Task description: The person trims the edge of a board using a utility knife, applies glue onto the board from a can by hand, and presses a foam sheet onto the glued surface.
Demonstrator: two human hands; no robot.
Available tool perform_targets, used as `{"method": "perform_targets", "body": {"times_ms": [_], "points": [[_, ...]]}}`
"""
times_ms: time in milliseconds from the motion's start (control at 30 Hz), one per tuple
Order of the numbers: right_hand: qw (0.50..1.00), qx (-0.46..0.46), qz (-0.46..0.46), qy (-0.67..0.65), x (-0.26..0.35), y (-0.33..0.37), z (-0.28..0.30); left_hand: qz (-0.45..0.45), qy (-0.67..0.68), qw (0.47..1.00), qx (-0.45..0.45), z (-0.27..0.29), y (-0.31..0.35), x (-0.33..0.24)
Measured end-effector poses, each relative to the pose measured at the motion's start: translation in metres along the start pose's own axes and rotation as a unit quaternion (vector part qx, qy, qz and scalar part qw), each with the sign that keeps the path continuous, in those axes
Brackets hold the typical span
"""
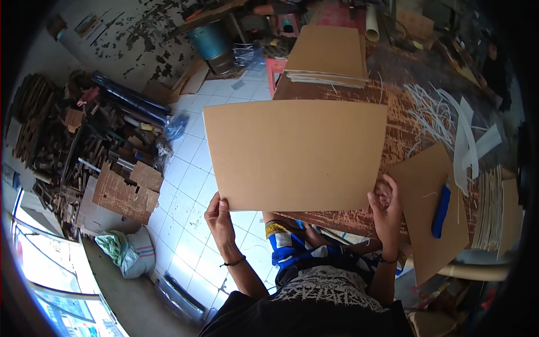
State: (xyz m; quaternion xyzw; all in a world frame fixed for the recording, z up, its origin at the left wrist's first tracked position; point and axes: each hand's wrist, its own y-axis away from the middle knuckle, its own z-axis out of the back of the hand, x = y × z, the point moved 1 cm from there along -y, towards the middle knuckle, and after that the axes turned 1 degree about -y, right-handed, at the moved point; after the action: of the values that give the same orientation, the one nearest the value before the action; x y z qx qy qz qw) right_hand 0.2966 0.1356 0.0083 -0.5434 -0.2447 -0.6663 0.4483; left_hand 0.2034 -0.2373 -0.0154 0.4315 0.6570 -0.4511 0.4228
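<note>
I hold a large rectangular brown cardboard sheet (pixel 297 157) in front of me, over the near left part of the worktable. Its lower left corner is pinched between the thumb and fingers of my left hand (pixel 220 220). At the lower right corner is my right hand (pixel 386 210), its thumb over the sheet and its fingers curled at the side edge. To the right of that hand lies another cardboard piece (pixel 432 241), set at an angle, with a blue tool (pixel 441 212) shaped like a box cutter on it.
A stack of cardboard sheets (pixel 325 53) lies at the table's far side. White strips (pixel 432 112) are heaped on the worn brown table (pixel 396 132), and more sheets (pixel 489 208) stand at the right. Scrap wood (pixel 73 151) and a white sack (pixel 135 254) sit on the left.
</note>
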Motion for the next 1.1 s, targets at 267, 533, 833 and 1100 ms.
{"method": "perform_targets", "body": {"times_ms": [267, 533, 833, 1100], "points": [[0.943, 0.009, 0.063, -0.327, -0.030, -0.015, 0.020, -0.133, 0.063, 0.975, 0.164, -0.005, -0.022, -0.003], [0.974, -0.028, 0.222, -0.027, 0.020, -0.063, 0.029, -0.166, -0.117, 0.970, 0.131, -0.075, -0.076, -0.016], [0.939, -0.097, 0.250, 0.214, 0.022, -0.093, 0.058, -0.263, -0.529, 0.785, 0.188, -0.081, -0.113, -0.025], [0.971, 0.092, 0.160, 0.154, 0.029, -0.035, 0.022, -0.120, -0.455, 0.768, 0.435, -0.063, -0.023, -0.024]]}}
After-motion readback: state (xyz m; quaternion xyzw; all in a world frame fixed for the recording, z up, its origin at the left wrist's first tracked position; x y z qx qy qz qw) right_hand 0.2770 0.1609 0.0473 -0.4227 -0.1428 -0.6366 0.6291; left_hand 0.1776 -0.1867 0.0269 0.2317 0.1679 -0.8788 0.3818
